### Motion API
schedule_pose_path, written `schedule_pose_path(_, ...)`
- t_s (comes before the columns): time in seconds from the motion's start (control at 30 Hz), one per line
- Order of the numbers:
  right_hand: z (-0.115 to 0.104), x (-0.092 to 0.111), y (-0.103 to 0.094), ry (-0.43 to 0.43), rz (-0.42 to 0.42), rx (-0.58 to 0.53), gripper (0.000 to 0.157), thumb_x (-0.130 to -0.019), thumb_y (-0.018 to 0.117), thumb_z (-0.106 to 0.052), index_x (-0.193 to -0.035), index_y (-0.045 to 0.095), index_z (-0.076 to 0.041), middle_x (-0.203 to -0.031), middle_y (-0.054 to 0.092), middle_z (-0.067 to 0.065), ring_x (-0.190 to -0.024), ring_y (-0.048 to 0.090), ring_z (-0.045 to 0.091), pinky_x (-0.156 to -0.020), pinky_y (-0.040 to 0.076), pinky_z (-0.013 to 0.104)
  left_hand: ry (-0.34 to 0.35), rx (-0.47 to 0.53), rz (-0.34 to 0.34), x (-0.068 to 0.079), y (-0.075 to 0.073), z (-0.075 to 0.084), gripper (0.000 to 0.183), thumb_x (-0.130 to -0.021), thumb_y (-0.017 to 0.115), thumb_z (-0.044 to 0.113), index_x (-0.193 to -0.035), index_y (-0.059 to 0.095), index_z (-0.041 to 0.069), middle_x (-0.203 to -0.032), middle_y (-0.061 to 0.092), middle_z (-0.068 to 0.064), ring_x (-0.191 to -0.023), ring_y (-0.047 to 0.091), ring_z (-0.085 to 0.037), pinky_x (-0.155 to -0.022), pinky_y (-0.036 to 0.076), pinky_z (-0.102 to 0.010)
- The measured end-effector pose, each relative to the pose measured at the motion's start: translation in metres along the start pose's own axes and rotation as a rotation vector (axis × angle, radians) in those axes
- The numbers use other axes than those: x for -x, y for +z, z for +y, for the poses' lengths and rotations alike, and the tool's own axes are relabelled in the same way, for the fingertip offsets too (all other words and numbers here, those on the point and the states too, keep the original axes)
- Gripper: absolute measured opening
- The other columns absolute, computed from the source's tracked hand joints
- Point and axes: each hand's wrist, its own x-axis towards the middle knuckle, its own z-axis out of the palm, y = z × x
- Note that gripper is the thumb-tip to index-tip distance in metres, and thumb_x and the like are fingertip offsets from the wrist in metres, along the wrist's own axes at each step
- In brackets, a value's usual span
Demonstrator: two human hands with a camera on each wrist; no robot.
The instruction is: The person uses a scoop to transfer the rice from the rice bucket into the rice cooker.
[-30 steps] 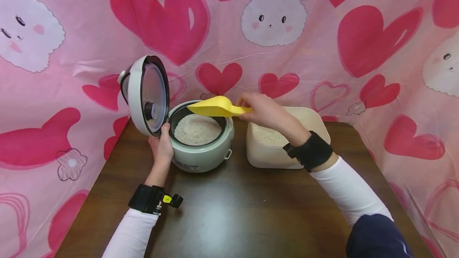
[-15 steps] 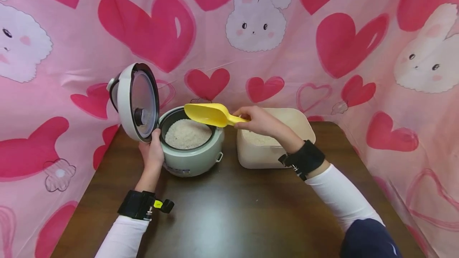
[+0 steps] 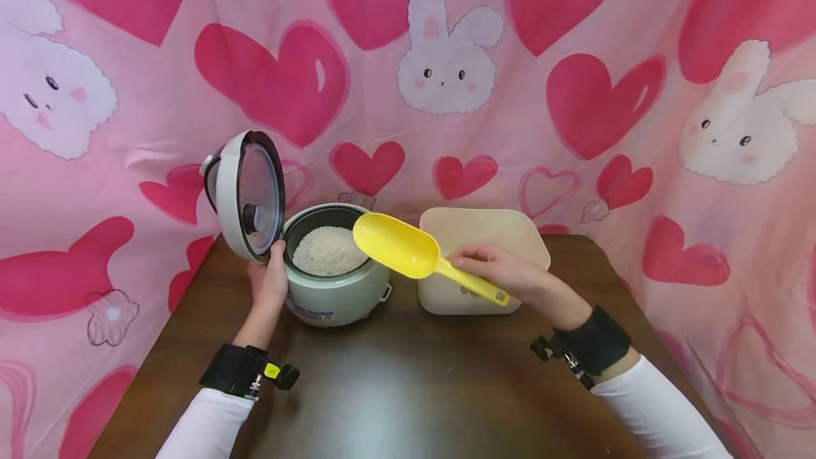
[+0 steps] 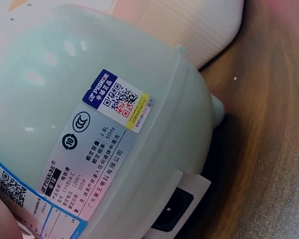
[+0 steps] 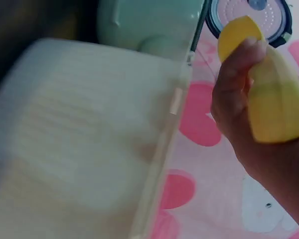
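My right hand [image 3: 510,275] grips the handle of a yellow scoop [image 3: 397,245], its bowl bare and tilted toward me, between cooker and bin. The pale green rice cooker [image 3: 338,297] stands at left with a mound of white rice [image 3: 326,252] in its dark pot. Its lid [image 3: 231,204] is raised on the left side. My left hand [image 3: 268,280] holds the lid's lower edge beside the cooker, thumb in front; the other fingers are hidden. In the right wrist view the scoop [image 5: 278,104] shows in my hand. The left wrist view shows the cooker's labelled side [image 4: 89,159].
A cream rice bin [image 3: 446,297] stands right of the cooker, behind the scoop and right hand. Both are on a dark wooden table [image 3: 382,388]. A pink heart-and-rabbit cloth [image 3: 376,112] hangs close behind. A power socket [image 4: 174,209] sits low on the cooker.
My right hand has drawn the scoop right and toward me, off the cooker's opening, its bowl turning to face me. The left hand and raised lid stay in place; the head view shifted slightly.
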Motion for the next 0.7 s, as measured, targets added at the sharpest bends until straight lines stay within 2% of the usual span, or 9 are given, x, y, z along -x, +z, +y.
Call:
schedule_pose_path(0.13, 0.027, 0.023, 0.007, 0.031, -0.078, -0.106, 0.033, -0.109, 0.054, -0.026, -0.131, 0.061, -0.003, -0.108, 0.072, 0.014, -0.080, 0.064, 0.023, -0.069, 0.055, 0.029, -0.011, -0.003, 0.007, 0.001, -0.003, -0.005, 0.057, -0.100, 0.053, 0.038, -0.138, 0.053, -0.005, -0.141, 0.056, -0.024, -0.127, 0.048, -0.032, -0.114, 0.031, -0.040)
schedule_pose_path(0.23, 0.047, 0.039, 0.016, 0.049, -0.062, -0.091, 0.031, -0.108, 0.056, -0.025, -0.129, 0.062, -0.003, -0.110, 0.073, 0.014, -0.083, 0.062, 0.023, -0.071, 0.054, 0.030, -0.003, -0.005, 0.001, 0.001, -0.004, -0.006, 0.057, -0.100, 0.053, 0.038, -0.138, 0.053, -0.005, -0.141, 0.056, -0.024, -0.128, 0.048, -0.032, -0.115, 0.032, -0.040)
schedule_pose_path(0.33, 0.068, 0.054, 0.031, 0.036, -0.005, -0.009, 0.025, -0.106, 0.059, -0.021, -0.123, 0.064, -0.003, -0.100, 0.070, 0.011, -0.084, 0.060, 0.023, -0.071, 0.051, 0.030, 0.002, -0.019, -0.010, 0.001, -0.005, -0.007, 0.058, -0.100, 0.053, 0.037, -0.139, 0.053, -0.006, -0.142, 0.055, -0.026, -0.129, 0.048, -0.033, -0.116, 0.031, -0.041)
schedule_pose_path(0.47, 0.097, 0.064, 0.055, -0.037, 0.089, 0.120, 0.017, -0.102, 0.064, -0.011, -0.115, 0.066, -0.002, -0.093, 0.067, 0.005, -0.082, 0.059, 0.016, -0.071, 0.050, 0.028, -0.002, -0.030, -0.016, 0.001, -0.006, -0.008, 0.059, -0.101, 0.052, 0.038, -0.140, 0.052, -0.005, -0.144, 0.054, -0.025, -0.131, 0.047, -0.034, -0.117, 0.030, -0.044)
schedule_pose_path(0.6, 0.125, 0.068, 0.076, -0.077, 0.219, 0.282, 0.012, -0.097, 0.069, -0.006, -0.109, 0.068, -0.006, -0.094, 0.067, 0.000, -0.082, 0.056, 0.006, -0.071, 0.048, 0.026, 0.008, -0.038, -0.016, -0.001, -0.005, -0.007, 0.058, -0.101, 0.052, 0.040, -0.139, 0.053, -0.004, -0.143, 0.055, -0.024, -0.131, 0.048, -0.034, -0.117, 0.030, -0.045)
schedule_pose_path(0.7, 0.139, 0.073, 0.087, -0.072, 0.318, 0.431, 0.015, -0.094, 0.073, -0.004, -0.105, 0.067, -0.010, -0.093, 0.064, -0.003, -0.081, 0.054, 0.005, -0.070, 0.048, 0.028, 0.011, -0.041, -0.026, -0.002, -0.003, -0.005, 0.058, -0.101, 0.052, 0.040, -0.137, 0.055, -0.005, -0.142, 0.055, -0.025, -0.130, 0.048, -0.034, -0.117, 0.030, -0.045)
